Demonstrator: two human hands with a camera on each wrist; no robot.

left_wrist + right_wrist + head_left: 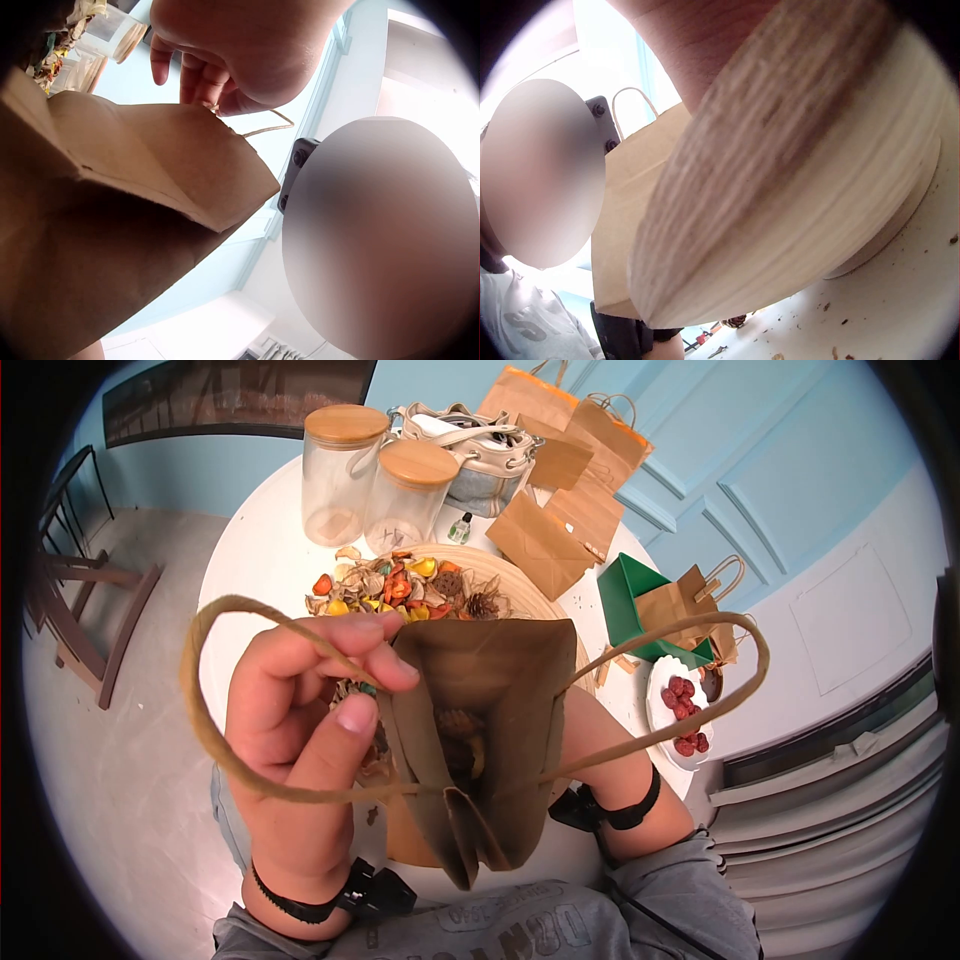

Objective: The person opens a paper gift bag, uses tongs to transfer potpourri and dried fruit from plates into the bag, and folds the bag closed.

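Observation:
A brown paper bag (485, 650) stands open-mouthed before the person, its two looped handles spread sideways and some dried pieces (462, 735) inside. The left hand (315, 700) pinches the bag's left upper edge by the handle; the left wrist view shows its fingertips (214, 105) at that edge. Behind the bag, the right forearm (625, 790) reaches forward, its hand hidden in the head view. In the right wrist view, part of the right hand (705, 37) shows beside a wood-grained dish (795, 180), its fingers out of sight. Colourful dried petals and cones (400, 585) lie beyond the bag.
Two lidded glass jars (335, 490) and a handbag (485, 485) stand at the back. Several paper bags (540, 545) are at the back right. A green box (625, 605) and a white dish (664, 715) of red dried fruit (685, 710) are on the right.

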